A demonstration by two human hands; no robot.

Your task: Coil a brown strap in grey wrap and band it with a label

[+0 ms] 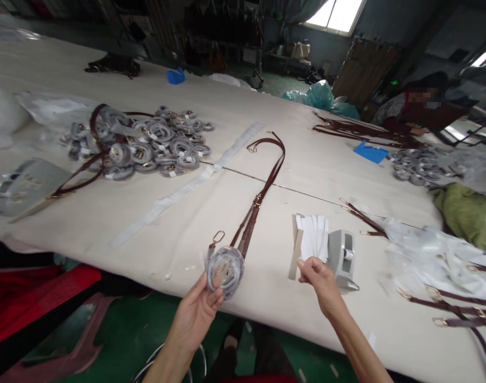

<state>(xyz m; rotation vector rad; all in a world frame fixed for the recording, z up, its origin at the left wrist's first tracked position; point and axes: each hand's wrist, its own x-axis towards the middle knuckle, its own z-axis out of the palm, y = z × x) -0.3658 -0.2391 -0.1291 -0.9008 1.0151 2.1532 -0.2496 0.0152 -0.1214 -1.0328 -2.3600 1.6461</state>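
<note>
My left hand (197, 311) grips a coiled brown strap wrapped in clear plastic (224, 268), a gold clasp sticking out at its top. The rest of that brown strap (266, 175) trails away across the beige table (179, 223). My right hand (320, 279) has its fingertips on the near end of a stack of white paper strips (313, 236), which lies beside a grey tape dispenser (342, 252). Whether the fingers pinch a strip I cannot tell.
A heap of plastic-wrapped coiled straps (147, 143) lies at the left, with a long white strip (195, 181) beside it. Loose brown straps (446, 306) and clear bags (426, 250) lie right. Another person (414, 109) sits at the far right. A red stool (39, 314) stands below left.
</note>
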